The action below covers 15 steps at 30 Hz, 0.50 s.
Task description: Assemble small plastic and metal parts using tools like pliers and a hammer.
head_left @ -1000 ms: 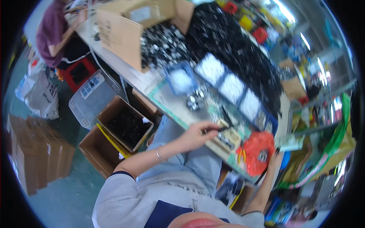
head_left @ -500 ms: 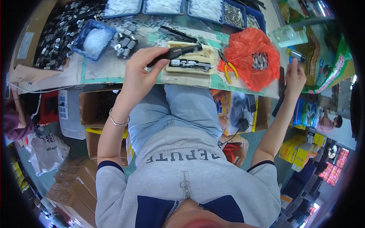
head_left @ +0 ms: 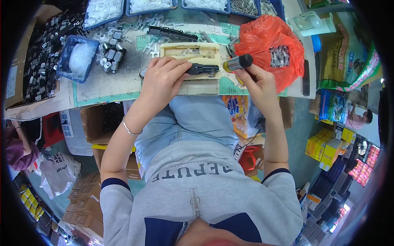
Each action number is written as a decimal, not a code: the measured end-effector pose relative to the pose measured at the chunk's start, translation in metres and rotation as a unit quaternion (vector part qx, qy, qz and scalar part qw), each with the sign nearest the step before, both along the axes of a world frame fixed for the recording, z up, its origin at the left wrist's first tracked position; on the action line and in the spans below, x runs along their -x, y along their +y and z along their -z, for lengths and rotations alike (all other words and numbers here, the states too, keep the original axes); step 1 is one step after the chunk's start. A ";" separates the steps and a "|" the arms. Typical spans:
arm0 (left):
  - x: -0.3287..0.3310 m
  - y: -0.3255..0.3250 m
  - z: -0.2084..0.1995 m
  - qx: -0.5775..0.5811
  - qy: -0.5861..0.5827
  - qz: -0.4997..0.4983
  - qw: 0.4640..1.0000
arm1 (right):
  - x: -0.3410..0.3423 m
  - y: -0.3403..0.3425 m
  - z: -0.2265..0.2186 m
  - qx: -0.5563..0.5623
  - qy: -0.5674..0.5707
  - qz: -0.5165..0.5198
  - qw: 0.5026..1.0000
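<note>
In front of me a cream fixture tray (head_left: pixel 213 48) lies on the bench. My left hand (head_left: pixel 163 78) is closed over a black gun-shaped plastic piece (head_left: pixel 206 69) in the tray's near slot. Its front end sticks out past my fingers; the rest is hidden under the hand. To the right, my right hand (head_left: pixel 259 84) grips a mallet (head_left: pixel 237 62) with a grey body, a black end and a yellow end. The yellow end points at the tray, apart from the black piece. The mallet's handle is hidden.
Behind the tray lies another black piece (head_left: pixel 172 33). A red plastic bag (head_left: pixel 256 35) of small metal parts is at right, beside partly hidden pliers. Blue bins (head_left: pixel 152 11) line the back. At left are a blue basket (head_left: pixel 61 67), metal blocks (head_left: pixel 113 53) and a carton of black parts.
My left hand has lowered the black piece onto the tray's near slot. My right hand has come in from the far right with the mallet. The view has shifted slightly.
</note>
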State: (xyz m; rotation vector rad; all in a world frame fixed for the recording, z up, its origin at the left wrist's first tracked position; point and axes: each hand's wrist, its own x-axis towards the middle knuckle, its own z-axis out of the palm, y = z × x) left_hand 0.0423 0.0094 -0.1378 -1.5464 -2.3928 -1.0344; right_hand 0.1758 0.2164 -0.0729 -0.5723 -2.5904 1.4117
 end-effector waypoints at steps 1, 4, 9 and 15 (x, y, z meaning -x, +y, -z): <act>0.002 0.001 -0.003 0.003 0.005 0.007 1.000 | 0.002 0.000 -0.001 -0.004 -0.013 -0.006 1.000; -0.003 0.004 -0.002 0.012 0.054 0.006 0.998 | 0.004 -0.003 -0.010 -0.026 -0.003 -0.001 1.000; -0.008 0.011 -0.006 0.066 0.123 0.007 0.990 | -0.002 -0.017 0.002 -0.101 0.198 0.041 0.974; -0.012 0.014 -0.009 0.114 0.145 0.001 0.983 | 0.011 -0.016 0.012 -0.085 0.131 0.037 0.987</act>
